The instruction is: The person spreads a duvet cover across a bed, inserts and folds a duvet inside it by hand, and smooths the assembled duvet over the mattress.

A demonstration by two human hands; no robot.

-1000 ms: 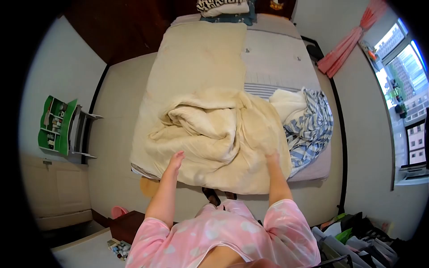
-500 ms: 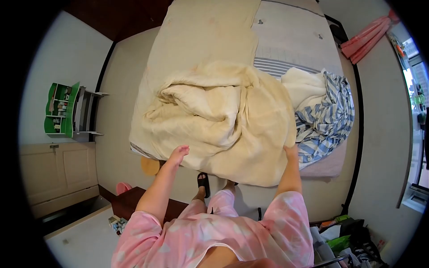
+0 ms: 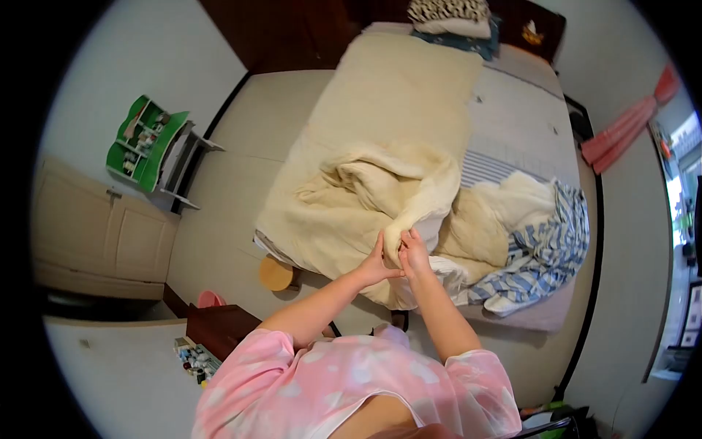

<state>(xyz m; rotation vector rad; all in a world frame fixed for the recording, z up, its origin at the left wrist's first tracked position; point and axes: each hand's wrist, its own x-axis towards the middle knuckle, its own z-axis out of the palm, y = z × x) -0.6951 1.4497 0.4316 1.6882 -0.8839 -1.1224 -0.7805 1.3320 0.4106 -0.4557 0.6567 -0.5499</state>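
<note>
A cream quilt (image 3: 351, 197) lies bunched at the near end of the bed, and a raised fold of it runs down to my hands. My left hand (image 3: 376, 265) is closed on the left side of that fold, thumb pointing right. On the fold's right side, close beside it, my right hand (image 3: 415, 254) grips the same quilt. Parts of the fingers are hidden by the fabric. Just right of the hands, a whitish underside of bedding shows. Beyond it lies a crumpled blue-and-white striped cover (image 3: 541, 241) with white filling at its edge.
The bed (image 3: 519, 132) has pillows (image 3: 450, 22) at its far end. A round wooden stool (image 3: 278, 274) stands by its near left corner. A green shelf (image 3: 150, 143) is at the left wall, and a pink curtain (image 3: 632, 124) hangs at the right.
My left hand has moved from free air onto the quilt. My right hand has come leftward, drawing the quilt's right side in and uncovering bedding beneath. The view has turned and shifted.
</note>
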